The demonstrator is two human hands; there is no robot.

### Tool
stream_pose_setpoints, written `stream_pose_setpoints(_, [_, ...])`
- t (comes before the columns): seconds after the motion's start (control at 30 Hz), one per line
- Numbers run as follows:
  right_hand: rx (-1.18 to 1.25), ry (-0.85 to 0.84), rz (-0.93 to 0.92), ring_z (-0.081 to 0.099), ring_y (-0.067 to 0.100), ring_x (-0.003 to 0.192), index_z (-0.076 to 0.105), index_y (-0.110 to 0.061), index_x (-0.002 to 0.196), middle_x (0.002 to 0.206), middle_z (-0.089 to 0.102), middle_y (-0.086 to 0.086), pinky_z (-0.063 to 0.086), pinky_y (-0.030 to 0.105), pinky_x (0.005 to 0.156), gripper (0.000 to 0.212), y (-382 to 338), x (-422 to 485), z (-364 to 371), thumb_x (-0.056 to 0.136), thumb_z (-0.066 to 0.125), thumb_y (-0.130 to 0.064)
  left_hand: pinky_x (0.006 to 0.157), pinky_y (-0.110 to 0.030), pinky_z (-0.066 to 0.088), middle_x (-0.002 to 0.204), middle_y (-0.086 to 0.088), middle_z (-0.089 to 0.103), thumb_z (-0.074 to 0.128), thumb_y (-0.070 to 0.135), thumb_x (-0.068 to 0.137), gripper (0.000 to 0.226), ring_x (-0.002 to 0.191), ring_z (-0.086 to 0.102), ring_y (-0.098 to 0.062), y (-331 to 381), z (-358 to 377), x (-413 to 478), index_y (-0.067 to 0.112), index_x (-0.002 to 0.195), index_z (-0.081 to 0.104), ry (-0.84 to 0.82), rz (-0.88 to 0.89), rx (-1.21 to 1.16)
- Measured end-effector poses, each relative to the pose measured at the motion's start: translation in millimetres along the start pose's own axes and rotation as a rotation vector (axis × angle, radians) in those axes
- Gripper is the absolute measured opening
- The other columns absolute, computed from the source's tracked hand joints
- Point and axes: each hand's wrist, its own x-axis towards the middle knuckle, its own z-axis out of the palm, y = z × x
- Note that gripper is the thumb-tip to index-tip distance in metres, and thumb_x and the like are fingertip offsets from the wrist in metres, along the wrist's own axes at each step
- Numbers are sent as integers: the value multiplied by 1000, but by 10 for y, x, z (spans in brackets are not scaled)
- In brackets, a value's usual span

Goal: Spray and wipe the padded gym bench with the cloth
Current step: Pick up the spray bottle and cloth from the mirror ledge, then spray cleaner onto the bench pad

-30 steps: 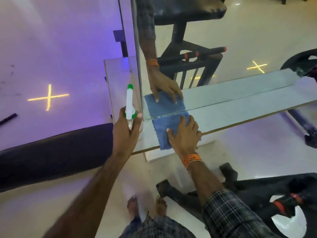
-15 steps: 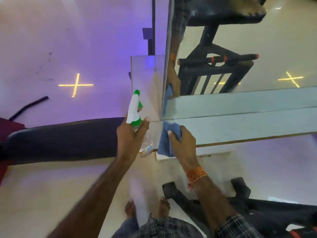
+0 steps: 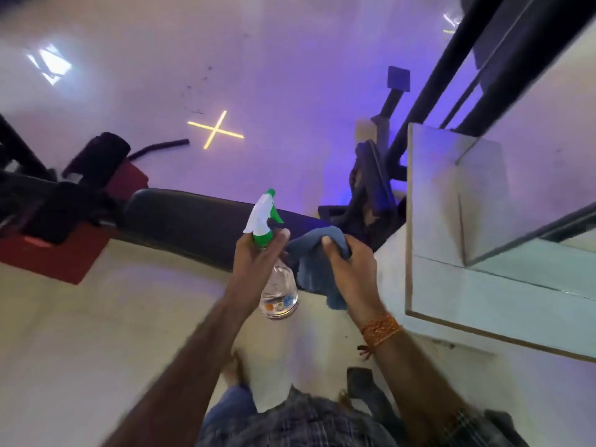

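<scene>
Left grip (image 3: 254,253) clasps the bottle (image 3: 274,279); right grip (image 3: 350,264) bunches the cloth (image 3: 309,256), bench (image 3: 193,221) just behind at center.

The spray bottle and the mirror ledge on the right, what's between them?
In the head view, the right hand bunching the blue cloth sits between the spray bottle and the mirror ledge.

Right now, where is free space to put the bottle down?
Free: the ledge right of the right hand, and the bench pad beyond the bottle. Crowded: the far left, around the red frame.
</scene>
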Motion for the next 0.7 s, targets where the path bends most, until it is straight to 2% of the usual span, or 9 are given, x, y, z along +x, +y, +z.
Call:
stream_pose_setpoints(0.03, [11,-10,26,61,19,80,69,-6,95,88,70,8,42,14,62,24,-54,37,186,100,65,-29,68,-31,55,78,0,67,72,33,95,13,72,66,-15,-5,-201,81,20,94,70,-16,-6,-10])
stream_pose_setpoints(0.1, [31,-50,72,64,22,81,68,-7,92,89,71,10,51,27,71,28,-159,118,523,99,66,-34,71,-33,55,84,1,64,70,28,98,18,77,61,-14,-1,-529,239,23,114,69,-33,-15,-29])
stream_pose_setpoints(0.17, [48,-79,106,65,18,83,67,-10,92,89,71,5,54,37,78,28,-248,213,819,99,66,-37,69,-24,56,87,10,67,70,21,98,28,76,62,-7,-4,-778,399,30,124,69,-18,-29,-31])
stream_pose_setpoints(0.23, [78,-85,118,63,15,83,65,-12,93,88,69,2,53,37,80,26,-304,331,1076,99,65,-37,69,-18,55,95,17,71,71,16,97,30,79,64,-1,-4,-970,574,29,123,70,-12,-47,-16])
stream_pose_setpoints(0.33, [91,-95,140,63,12,85,64,-13,98,92,69,1,52,32,79,24,-293,590,1395,101,63,-36,67,-18,54,112,12,74,71,10,96,36,85,66,1,-33,-1210,883,17,130,67,2,-76,18])
stream_pose_setpoints(0.43, [57,-101,174,61,-5,84,63,-19,99,92,67,-10,46,15,73,19,-170,920,1644,103,59,-37,65,-19,52,113,6,75,71,10,95,34,82,64,-3,-111,-1365,1195,20,128,67,0,-102,46])
stream_pose_setpoints(0.53, [28,-125,202,60,-16,82,61,-26,99,91,64,-16,43,2,67,11,-7,1278,1933,104,57,-35,64,-25,50,101,9,72,74,10,93,26,67,54,-8,-281,-1475,1559,22,116,72,12,-124,127])
stream_pose_setpoints(0.6, [8,-158,204,61,-12,78,60,-21,97,89,63,-14,44,5,65,13,132,1548,2190,105,57,-31,70,-30,49,102,6,72,75,10,92,24,67,54,-11,-453,-1526,1834,18,115,71,22,-134,193])
stream_pose_setpoints(0.7, [-9,-204,229,61,5,80,59,-14,101,90,64,-6,48,25,71,16,356,1895,2628,105,57,-30,81,-33,51,106,4,70,77,13,91,27,81,60,-11,-754,-1561,2212,28,112,69,35,-155,227])
